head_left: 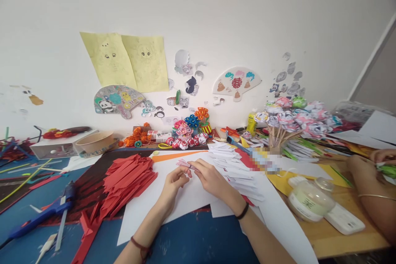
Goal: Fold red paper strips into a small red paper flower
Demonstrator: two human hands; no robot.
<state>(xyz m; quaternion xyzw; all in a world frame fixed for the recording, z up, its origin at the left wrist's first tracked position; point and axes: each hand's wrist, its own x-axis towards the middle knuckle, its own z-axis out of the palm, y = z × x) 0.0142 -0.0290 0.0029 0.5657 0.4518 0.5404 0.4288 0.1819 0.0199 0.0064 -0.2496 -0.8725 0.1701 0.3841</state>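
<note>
Nearest, the blue tabletop [179, 241] is left bare in front of a large white sheet [145, 214], above which the work is done. On the left, a blue glue gun [43, 216] and a brush [47, 247] are laid. Over the sheet, a small pleated paper bundle [183, 163], pale with reddish edges, is held between the two hands. Its right end is gripped narrowly by the fingers of the right hand [208, 175]; the left hand [177, 179] is curled beside and under it, thumb and forefinger slightly parted, though whether it is truly pinched there cannot be told. A dark line is seen across the bundle, possibly a tie; it is too small to be sure.

The step in hand is judged to be the gathering or binding of the folds at their middle. For the next move, a firm hold on the middle seems to be called for, so that the pleats are kept even.

The bundle is flanked by red folded strips [128, 181] on the left and white folded strips [238, 169] on the right. Farther back, finished paper flowers [297, 117] are stood near the wall.
</note>
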